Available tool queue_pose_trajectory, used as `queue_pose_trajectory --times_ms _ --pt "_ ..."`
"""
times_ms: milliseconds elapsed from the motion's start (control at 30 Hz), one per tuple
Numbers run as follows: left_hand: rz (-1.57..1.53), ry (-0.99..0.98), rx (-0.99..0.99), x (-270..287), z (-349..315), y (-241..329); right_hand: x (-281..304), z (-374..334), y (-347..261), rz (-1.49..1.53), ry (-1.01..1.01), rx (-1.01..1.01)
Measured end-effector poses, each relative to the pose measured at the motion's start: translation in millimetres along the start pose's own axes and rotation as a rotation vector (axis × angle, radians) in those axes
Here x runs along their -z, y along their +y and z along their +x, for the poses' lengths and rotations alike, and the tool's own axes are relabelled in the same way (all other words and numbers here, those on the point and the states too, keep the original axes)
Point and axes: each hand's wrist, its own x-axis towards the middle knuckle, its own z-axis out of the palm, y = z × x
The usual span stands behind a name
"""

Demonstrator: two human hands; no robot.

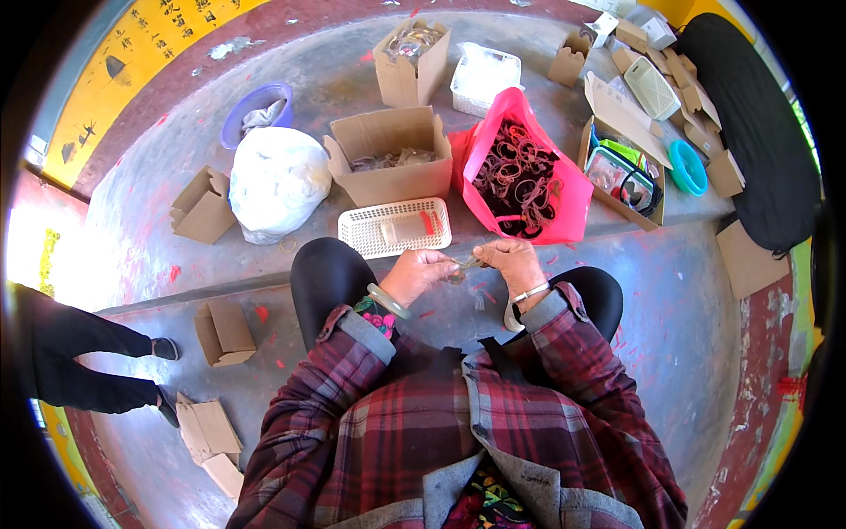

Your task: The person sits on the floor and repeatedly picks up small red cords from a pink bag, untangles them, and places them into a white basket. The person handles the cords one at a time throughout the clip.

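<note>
My left hand and my right hand meet in front of my knees, both with pinched fingers. Between their fingertips stretches a small pale greenish cord-like piece; its exact kind is too small to make out. Just beyond the hands lies a white perforated plastic basket holding a flat pale item and a bit of red. To its right, an open pink bag is filled with a tangle of dark and pale cord loops. Behind the basket, an open cardboard box contains small clear-wrapped items.
A stuffed white plastic bag, a purple basin and small cardboard boxes stand at the left. A larger carton and a turquoise basket are at the right. A low step edge crosses beyond my knees. Another person's legs show at far left.
</note>
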Motion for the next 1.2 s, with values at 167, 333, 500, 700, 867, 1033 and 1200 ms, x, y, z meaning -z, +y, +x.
queue_pose_trajectory --times_ms 167,333,500,700,867,1033,1200 --pt "-0.046 0.042 0.029 5.6 -2.4 2.5 2.1 -0.6 -6.6 0.099 0.096 -0.027" --pt "-0.117 0.109 0.012 4.5 -2.2 2.8 5.0 1.6 -4.7 0.089 0.111 -0.032" --pt "-0.115 0.206 -0.035 11.4 -1.5 2.5 -0.1 1.1 -11.0 0.038 0.107 -0.006" --pt "0.050 0.486 -0.215 35.6 -3.6 29.8 5.8 0.2 -13.9 -0.044 0.099 -0.004" --pt "0.337 0.638 -0.276 60.3 5.0 83.7 2.2 -0.7 -16.4 -0.082 0.056 -0.050" --pt "0.571 0.689 -0.473 110.2 39.3 99.4 -2.0 -1.1 -18.7 -0.071 -0.012 -0.073" --pt "0.826 0.752 -0.397 134.8 76.0 115.4 1.1 -0.5 -16.1 -0.071 -0.047 -0.097"
